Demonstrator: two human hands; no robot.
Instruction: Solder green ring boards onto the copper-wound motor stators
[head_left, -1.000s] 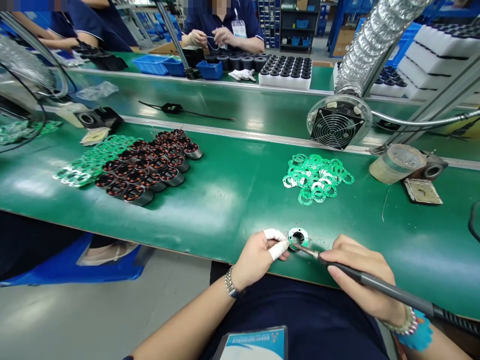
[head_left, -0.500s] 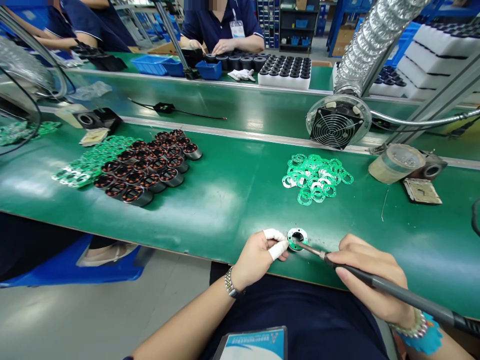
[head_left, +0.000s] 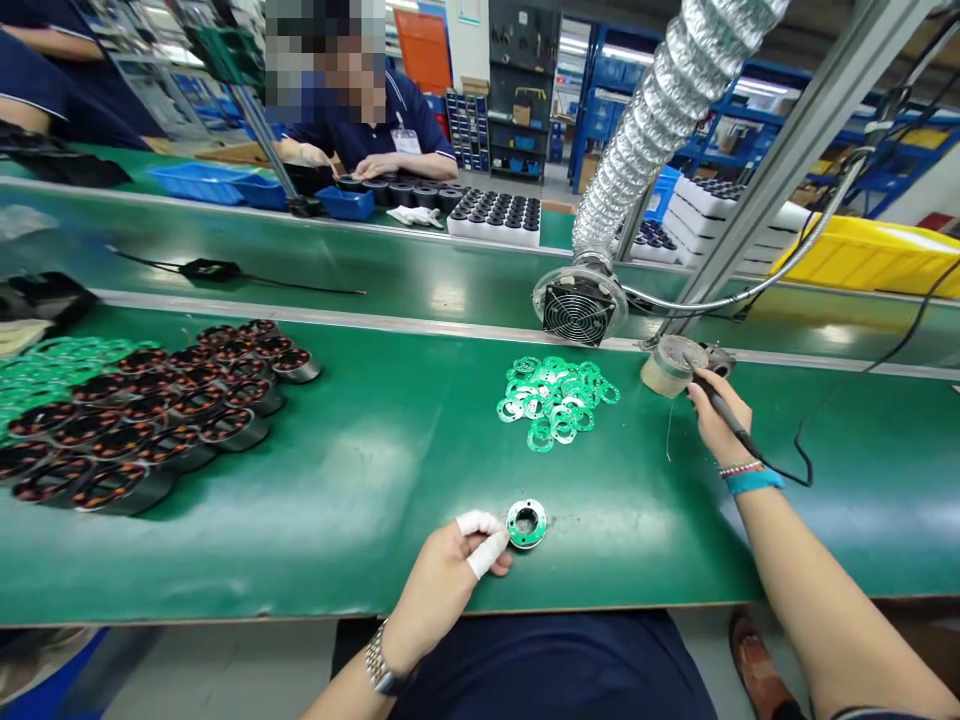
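Observation:
Near the table's front edge, my left hand (head_left: 457,560), with white tape on its thumb and finger, pinches the edge of a small motor stator topped by a green-and-white ring circuit board (head_left: 528,540). The board faces up and its centre hole shows. Out to the right, my right hand (head_left: 721,425) is closed around a soldering iron (head_left: 726,412) with a dark handle. The iron's front end is at the top of a round tan container (head_left: 666,375); its very tip is hard to make out. A loose pile of green ring boards (head_left: 559,395) lies between the hands, farther back.
Rows of copper-wound stators (head_left: 180,400) stand at the left beside more green boards (head_left: 67,365). A fan (head_left: 579,310) on a silver duct (head_left: 637,130) hangs over the table's back rail. A thin wire (head_left: 670,435) lies before the container. Across the line, a co-worker (head_left: 390,140) handles black parts.
My right hand has taken the soldering iron from the ring board to the round container. My left hand still pinches the stator. The whole view has shifted.

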